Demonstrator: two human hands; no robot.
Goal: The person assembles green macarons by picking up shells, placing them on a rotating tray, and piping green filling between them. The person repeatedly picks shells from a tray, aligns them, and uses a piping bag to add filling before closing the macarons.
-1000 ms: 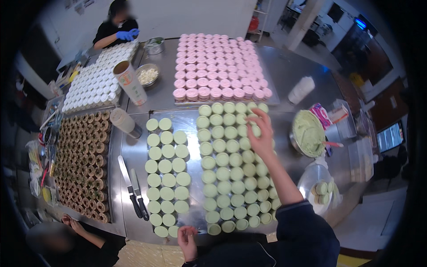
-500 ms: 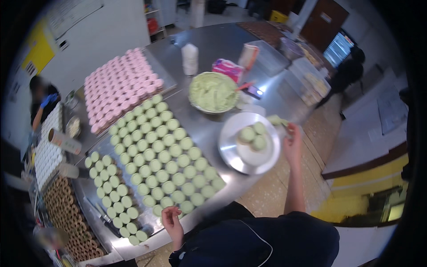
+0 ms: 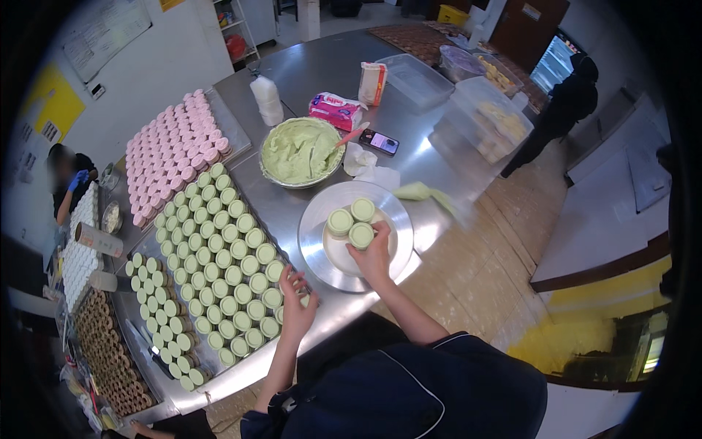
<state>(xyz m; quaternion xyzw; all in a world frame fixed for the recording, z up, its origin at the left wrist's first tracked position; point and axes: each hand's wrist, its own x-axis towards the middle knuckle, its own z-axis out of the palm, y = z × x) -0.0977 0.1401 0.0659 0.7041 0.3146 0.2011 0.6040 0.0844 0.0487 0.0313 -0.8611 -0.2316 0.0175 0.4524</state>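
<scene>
- Turntable point(image 3: 311, 233): carries three green-topped cakes point(image 3: 361, 210).
- Right hand point(image 3: 373, 256): over the turntable, gripping the nearest cake point(image 3: 360, 235).
- Left hand point(image 3: 297, 298): left of the turntable, open, fingers bent, beside rows of green cakes point(image 3: 233, 275).
- Bowl point(image 3: 301, 184): just beyond the turntable.

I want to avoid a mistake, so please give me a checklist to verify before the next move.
1. Right hand on a green-topped cake: ok, gripping its side.
2. Two more cakes on the metal stand: ok, both upright.
3. Left hand empty: cannot tell, it overlaps the green rows.
4. Piping bag clear of table edge: cannot tell, its end blurs.
5. Phone off the table: not ok, it lies near the bowl.
</scene>
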